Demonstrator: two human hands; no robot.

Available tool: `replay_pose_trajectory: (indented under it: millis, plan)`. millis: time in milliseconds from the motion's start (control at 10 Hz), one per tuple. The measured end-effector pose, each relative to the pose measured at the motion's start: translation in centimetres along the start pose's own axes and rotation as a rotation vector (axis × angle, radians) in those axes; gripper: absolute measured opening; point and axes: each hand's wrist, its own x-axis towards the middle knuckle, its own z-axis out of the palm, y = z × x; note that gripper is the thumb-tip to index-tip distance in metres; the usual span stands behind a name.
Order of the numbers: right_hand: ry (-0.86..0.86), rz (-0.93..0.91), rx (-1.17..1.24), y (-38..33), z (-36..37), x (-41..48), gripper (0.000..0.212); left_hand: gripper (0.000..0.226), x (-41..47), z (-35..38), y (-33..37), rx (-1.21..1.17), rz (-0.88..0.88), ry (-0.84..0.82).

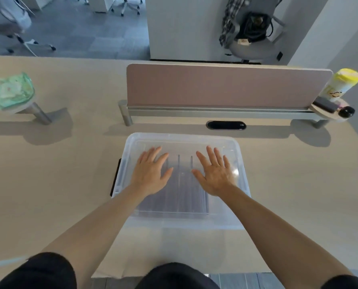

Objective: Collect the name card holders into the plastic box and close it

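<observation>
A clear plastic box (182, 223) stands on the beige desk in front of me with its translucent lid (182, 139) lying on top. Through the lid I see several clear name card holders (181, 197) standing in a row inside. My left hand (151, 174) lies flat on the left part of the lid, fingers straight and spread. My right hand (215, 174) lies flat on the right part in the same way. A black latch (116, 174) shows at the box's left side.
A pink divider panel (226, 86) on a metal rail runs behind the box, with a black cable slot (226, 125) in the desk before it. A yellow-capped canister (340, 84) stands at the right, a green packet (12, 90) on a small shelf at the left.
</observation>
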Motion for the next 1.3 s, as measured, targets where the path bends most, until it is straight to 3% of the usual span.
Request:
replay_pose_trajectory:
  millis: [100,200,300,400,600,700,900,1200,1300]
  plan:
    - [0.159,0.154,0.107,2.0,-1.3,-0.4,0.069,0.069,-1.2,-0.3,-2.6,-0.039,-0.240,0.149]
    - [0.217,0.524,0.296,5.8,-2.1,-1.3,0.079,0.087,-2.3,-1.2,-5.9,-0.227,-0.614,0.042]
    - [0.047,0.769,0.723,8.8,-1.5,-1.7,0.106,0.110,-3.1,-2.2,-7.3,-0.850,-0.870,-0.146]
    - [-0.170,0.839,1.295,9.5,-0.2,-1.8,0.109,0.071,-3.0,-2.9,-5.9,-1.247,-0.778,-0.214]
    - [-0.163,0.718,1.189,10.1,-1.6,-1.8,0.064,0.050,-2.2,-2.9,-7.4,-0.884,-0.841,-0.124]
    - [-0.176,0.719,1.211,10.2,-2.5,-1.0,0.063,0.055,-1.5,-2.8,-6.6,-0.743,-0.790,-0.086]
    - [-0.172,0.618,0.823,6.6,-4.1,-0.3,0.098,0.133,-0.7,-3.4,-4.5,-0.634,-0.758,-0.162]
    - [-0.128,0.662,0.681,4.8,-4.0,-0.3,0.093,0.125,0.7,-2.9,-3.5,-0.247,-0.750,-0.284]
    - [-0.155,0.593,0.659,5.0,-5.5,-1.4,0.085,0.122,-1.2,-2.6,-2.1,-0.215,-0.733,-0.154]
